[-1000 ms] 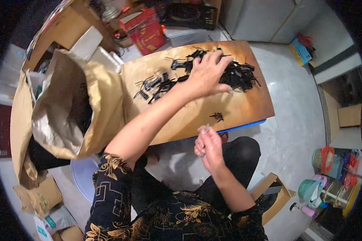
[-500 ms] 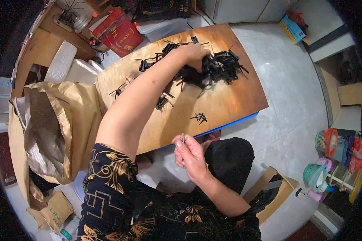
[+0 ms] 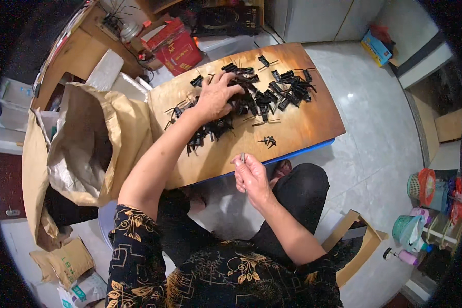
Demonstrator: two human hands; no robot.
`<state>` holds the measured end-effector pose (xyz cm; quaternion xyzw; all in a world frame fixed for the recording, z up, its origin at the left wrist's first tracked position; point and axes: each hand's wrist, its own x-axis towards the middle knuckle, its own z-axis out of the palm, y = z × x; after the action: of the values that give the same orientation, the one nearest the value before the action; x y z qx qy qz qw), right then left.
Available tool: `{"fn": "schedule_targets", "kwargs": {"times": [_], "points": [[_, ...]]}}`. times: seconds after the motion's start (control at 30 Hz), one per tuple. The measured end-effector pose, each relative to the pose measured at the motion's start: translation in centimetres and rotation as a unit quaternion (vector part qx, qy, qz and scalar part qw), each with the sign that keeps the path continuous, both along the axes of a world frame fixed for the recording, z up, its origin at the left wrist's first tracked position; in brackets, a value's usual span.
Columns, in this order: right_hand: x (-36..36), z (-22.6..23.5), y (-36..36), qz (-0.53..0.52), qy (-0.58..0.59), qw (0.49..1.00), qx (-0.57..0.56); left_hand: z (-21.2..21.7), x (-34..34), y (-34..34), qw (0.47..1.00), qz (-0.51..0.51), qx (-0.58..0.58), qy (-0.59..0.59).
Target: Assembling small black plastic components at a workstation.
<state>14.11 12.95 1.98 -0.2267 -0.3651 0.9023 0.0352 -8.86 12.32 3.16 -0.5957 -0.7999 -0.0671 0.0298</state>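
Note:
Fingers spread, my left hand rests over the left part of a heap of small black plastic parts. Many of these parts have thin prongs sticking out. What lies under the palm is hidden. My right hand is closed around a thin grey metal tool, whose tip pokes up above the thumb; the rest is inside the fist. Just beyond that hand, near the table's front edge, lies a separate little cluster of thin black pieces. Everything black sits on the wooden tabletop.
A large open brown paper sack stands against the table's left side. Behind the table are a red box and a clear plastic bin. An open cardboard box is on the floor at right, near hanging baskets.
My left hand has moved left and nearer across the heap, its fingers now spread. Black parts are spread more widely. My right hand still grips the metal tool; the view has shifted slightly.

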Motion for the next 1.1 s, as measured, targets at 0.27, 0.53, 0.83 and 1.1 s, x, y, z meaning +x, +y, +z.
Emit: {"fn": "schedule_targets", "kwargs": {"times": [0.27, 0.53, 0.83, 1.1], "points": [[-0.4, -1.3, -1.2, 0.025, 0.013, 0.997, 0.074, -1.1, 1.2, -5.0, 0.981, 0.100, 0.146, -0.080], [-1.4, -4.0, -2.8, 0.024, 0.022, 0.984, 0.173, -3.2, 0.9, -8.8, 0.939, 0.157, 0.259, -0.163], [-1.9, -5.3, -2.7, -0.025, 0.039, 0.962, 0.269, 0.7, 6.0, -12.6, 0.735, 0.246, 0.370, -0.512], [-1.1, -1.8, -5.5, -0.091, 0.131, 0.824, 0.544, -2.6, 14.4, -15.1, 0.603, 0.282, 0.349, -0.660]]}}
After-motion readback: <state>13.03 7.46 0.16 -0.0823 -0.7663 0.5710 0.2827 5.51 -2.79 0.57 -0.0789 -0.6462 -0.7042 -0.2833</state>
